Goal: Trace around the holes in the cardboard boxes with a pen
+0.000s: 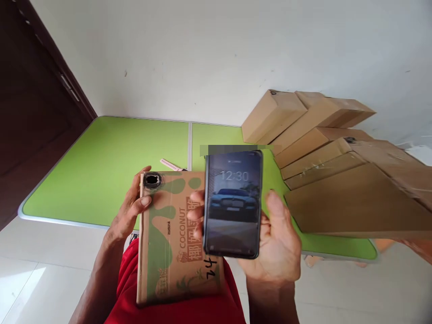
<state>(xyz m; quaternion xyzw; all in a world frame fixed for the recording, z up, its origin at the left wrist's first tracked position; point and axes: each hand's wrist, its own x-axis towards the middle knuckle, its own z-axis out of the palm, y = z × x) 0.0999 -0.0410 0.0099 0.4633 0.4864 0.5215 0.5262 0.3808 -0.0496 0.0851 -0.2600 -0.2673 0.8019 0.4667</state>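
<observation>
My right hand (pixel 276 238) holds a black smartphone (pixel 232 204) upright, its lit screen showing 12:30 over a picture of a car. My left hand (pixel 130 209) grips the left edge of a flat piece of cardboard (pixel 168 243) printed with green shapes and the word COCONUT, which rests on my red-clad lap. Thumb and fingers press on the cardboard beside a dark torn hole (pixel 151 180) near its top corner. The phone overlaps the right side of the cardboard.
A green folding table (pixel 101 166) with a metal rim stands in front of me against a white wall. Several brown cardboard boxes (pixel 324 148) are stacked on its right side. A pink strap (pixel 170 165) lies on the table behind the cardboard. A dark door (pixel 30 121) is at left.
</observation>
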